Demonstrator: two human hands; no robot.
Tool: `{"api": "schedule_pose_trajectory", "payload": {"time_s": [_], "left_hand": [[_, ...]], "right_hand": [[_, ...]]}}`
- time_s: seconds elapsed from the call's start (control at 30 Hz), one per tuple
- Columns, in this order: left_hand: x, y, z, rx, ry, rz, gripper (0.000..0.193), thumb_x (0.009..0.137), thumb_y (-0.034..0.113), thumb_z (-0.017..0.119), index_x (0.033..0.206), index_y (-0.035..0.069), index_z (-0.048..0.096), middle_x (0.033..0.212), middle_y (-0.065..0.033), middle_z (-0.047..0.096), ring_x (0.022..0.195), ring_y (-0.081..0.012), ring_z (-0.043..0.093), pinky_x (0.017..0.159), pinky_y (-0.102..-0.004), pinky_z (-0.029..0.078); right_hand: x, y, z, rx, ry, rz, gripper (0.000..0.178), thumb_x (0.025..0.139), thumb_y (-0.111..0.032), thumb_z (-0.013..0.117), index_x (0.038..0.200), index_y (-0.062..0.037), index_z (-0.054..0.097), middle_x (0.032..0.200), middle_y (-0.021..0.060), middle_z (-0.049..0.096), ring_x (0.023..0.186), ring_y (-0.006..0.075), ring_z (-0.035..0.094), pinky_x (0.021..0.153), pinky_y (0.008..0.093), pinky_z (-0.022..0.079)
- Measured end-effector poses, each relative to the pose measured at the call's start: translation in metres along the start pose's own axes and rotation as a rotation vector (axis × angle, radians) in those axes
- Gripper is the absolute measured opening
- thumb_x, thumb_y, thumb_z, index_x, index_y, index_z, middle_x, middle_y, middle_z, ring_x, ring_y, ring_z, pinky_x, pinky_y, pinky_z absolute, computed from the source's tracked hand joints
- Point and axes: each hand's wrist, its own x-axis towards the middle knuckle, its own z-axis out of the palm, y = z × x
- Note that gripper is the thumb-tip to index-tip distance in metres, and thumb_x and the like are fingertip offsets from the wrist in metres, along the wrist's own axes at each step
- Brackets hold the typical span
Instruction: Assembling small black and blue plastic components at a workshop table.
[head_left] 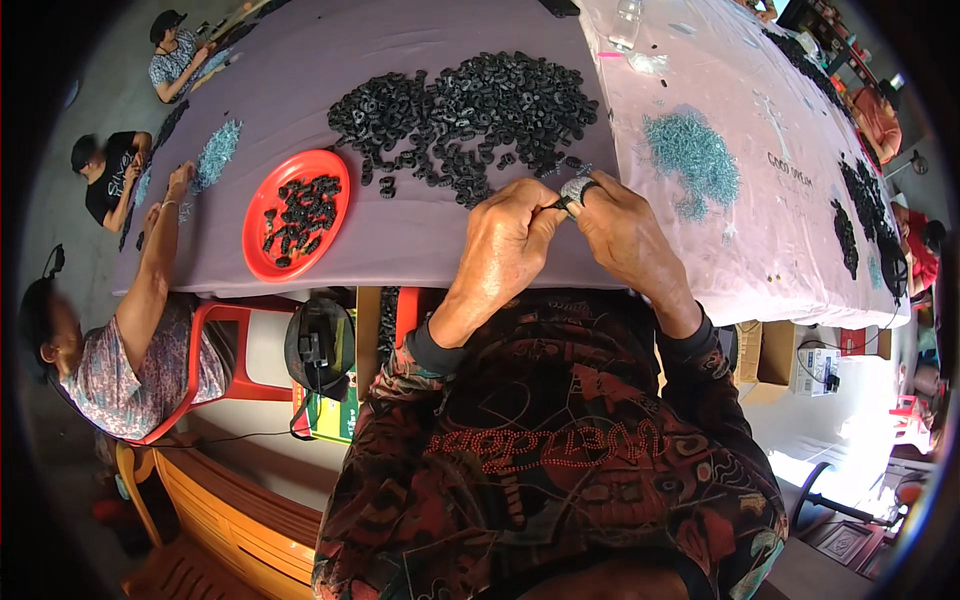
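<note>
Both my hands meet over the near edge of the cloth-covered table, fingertips close together. My left hand (502,238) is closed in a pinch on a small black part (560,203). Its far end reaches the fingers of my right hand (630,238), which are curled in and pressed together. A grey wrapping (577,188) shows at the fingertips of the right hand. Whether that hand holds a further small piece is hidden by its own fingers. Just beyond my hands spreads a big heap of small black ring-like parts (500,105).
A red plate (252,225) with several black parts stands to the left. Small pale-blue pieces (692,160) are heaped on the pink cloth at right. A co-worker (130,370) sits at left beside a red chair (240,350); other people work around the table.
</note>
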Motion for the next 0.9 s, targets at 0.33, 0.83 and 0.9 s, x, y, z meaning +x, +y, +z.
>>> {"api": "schedule_pose_trajectory", "payload": {"time_s": [0.33, 0.83, 0.9], "left_hand": [[0.001, -0.01, 0.006, -0.054, -0.064, -0.197, 0.003, 0.08, 0.0, 0.063, 0.081, 0.0, 0.06, 0.071, -0.0027, 0.061, 0.066, -0.0064, 0.054, 0.061, -0.0233, 0.045], [-0.003, -0.02, 0.02, -0.003, 0.124, -0.177, 0.005, 0.08, -0.001, 0.063, 0.077, 0.0, 0.059, 0.064, -0.0025, 0.06, 0.057, -0.0055, 0.053, 0.052, -0.021, 0.043], [-0.004, -0.021, 0.023, 0.039, 0.162, -0.158, 0.005, 0.08, -0.001, 0.063, 0.077, 0.0, 0.059, 0.064, -0.0027, 0.06, 0.058, -0.0053, 0.053, 0.052, -0.021, 0.044]], "right_hand": [[-0.004, -0.001, 0.0, -0.086, -0.045, 0.074, 0.008, 0.074, 0.001, 0.053, 0.079, 0.0036, 0.048, 0.089, 0.0244, 0.055, 0.079, 0.0382, 0.057, 0.067, 0.0414, 0.049], [0.0, 0.005, 0.022, -0.018, 0.143, 0.044, 0.006, 0.079, 0.003, 0.051, 0.079, 0.0026, 0.045, 0.073, 0.018, 0.048, 0.063, 0.0361, 0.051, 0.054, 0.0416, 0.042], [-0.001, 0.006, 0.023, -0.098, 0.074, 0.075, 0.006, 0.076, 0.002, 0.052, 0.08, 0.0024, 0.047, 0.079, 0.0186, 0.051, 0.071, 0.0357, 0.055, 0.061, 0.0416, 0.046]]}}
